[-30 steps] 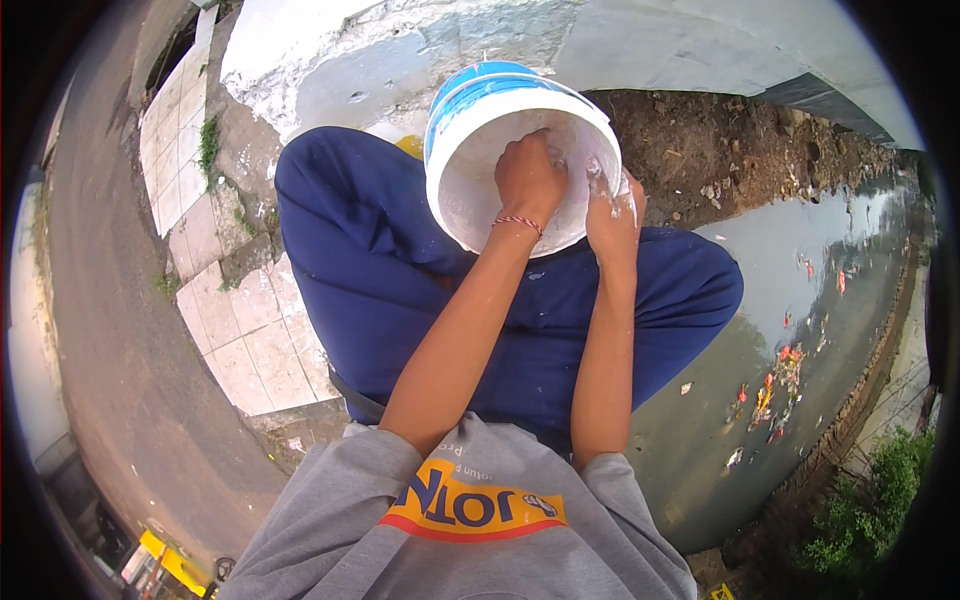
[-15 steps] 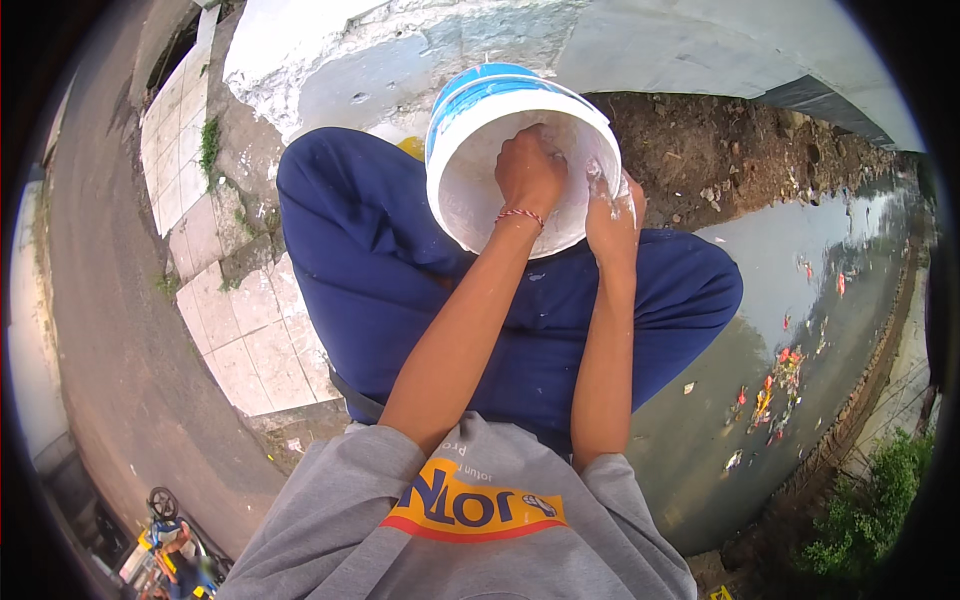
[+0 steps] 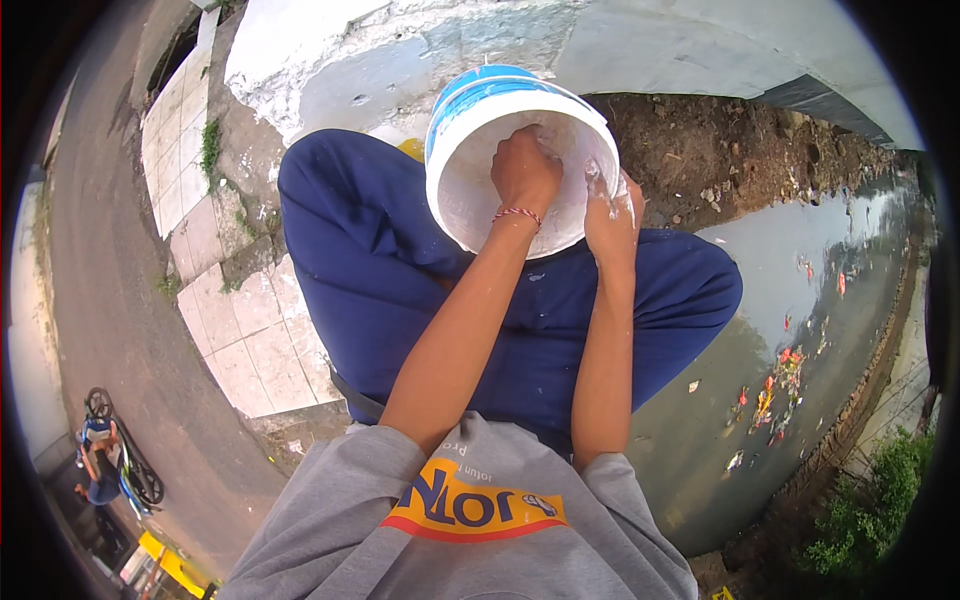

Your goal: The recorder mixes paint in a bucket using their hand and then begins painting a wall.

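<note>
A white plastic bucket (image 3: pixel 450 205) with a blue band outside is tipped over my lap, its mouth facing me. Deep inside it is my left hand (image 3: pixel 527 172), curled closed, with a red and white cord on the wrist. Its fingertips point at the inner wall, and whatever they hold is hidden. My right hand (image 3: pixel 612 222) grips the bucket's right rim, thumb inside and smeared with white paint. White residue coats the bucket's inside. My legs in blue trousers (image 3: pixel 345 220) are bent on either side beneath it.
Ahead stands a wall with peeling white paint (image 3: pixel 400 75). On the right lies murky water (image 3: pixel 680 440) with floating litter (image 3: pixel 775 385), beside a dirt bank (image 3: pixel 690 150). Tiled paving (image 3: pixel 255 335) and a road (image 3: pixel 110 270) are on the left, with a person on a motorcycle (image 3: pixel 115 455).
My left hand has shifted very slightly left inside the bucket; my right hand keeps its grip. On the road, the motorcycle has moved up the picture, and a yellow object appears behind it.
</note>
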`<state>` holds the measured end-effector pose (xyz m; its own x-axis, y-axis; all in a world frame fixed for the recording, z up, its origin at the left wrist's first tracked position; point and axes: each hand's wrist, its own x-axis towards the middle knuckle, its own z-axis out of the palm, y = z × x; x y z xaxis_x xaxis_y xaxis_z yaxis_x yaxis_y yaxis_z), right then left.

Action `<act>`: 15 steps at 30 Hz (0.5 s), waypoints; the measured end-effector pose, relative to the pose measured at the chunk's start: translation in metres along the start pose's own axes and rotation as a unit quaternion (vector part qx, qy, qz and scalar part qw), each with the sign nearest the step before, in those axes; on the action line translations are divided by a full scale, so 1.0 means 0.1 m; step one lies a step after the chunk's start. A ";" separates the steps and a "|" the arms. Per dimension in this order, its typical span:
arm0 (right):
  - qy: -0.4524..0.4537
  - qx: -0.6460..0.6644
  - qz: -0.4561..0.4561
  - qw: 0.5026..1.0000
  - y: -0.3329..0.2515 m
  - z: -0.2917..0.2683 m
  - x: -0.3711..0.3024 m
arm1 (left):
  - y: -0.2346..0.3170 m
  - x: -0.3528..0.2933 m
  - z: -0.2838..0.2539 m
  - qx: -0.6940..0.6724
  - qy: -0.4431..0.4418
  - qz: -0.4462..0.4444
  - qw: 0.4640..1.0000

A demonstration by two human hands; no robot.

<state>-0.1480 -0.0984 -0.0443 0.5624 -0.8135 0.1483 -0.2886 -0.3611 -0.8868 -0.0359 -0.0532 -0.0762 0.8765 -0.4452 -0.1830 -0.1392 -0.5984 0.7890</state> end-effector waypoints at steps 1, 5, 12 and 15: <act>0.013 -0.004 -0.007 1.000 0.00 0.00 -0.01 | 0.01 0.00 0.00 -0.004 0.010 -0.004 1.000; -0.022 0.008 0.013 1.000 -0.01 -0.02 0.01 | -0.02 -0.02 -0.05 -0.039 0.029 0.032 0.998; -0.010 -0.018 -0.005 1.000 -0.07 -0.01 0.01 | -0.01 -0.01 0.00 0.014 -0.003 0.018 1.000; -0.001 -0.024 0.006 1.000 -0.08 -0.03 0.00 | 0.02 -0.03 -0.01 0.015 -0.011 0.023 1.000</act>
<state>-0.1478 -0.0973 -0.0358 0.5600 -0.8171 0.1372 -0.3318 -0.3730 -0.8665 -0.0383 -0.0528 -0.0733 0.8585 -0.4870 -0.1608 -0.1931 -0.5974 0.7784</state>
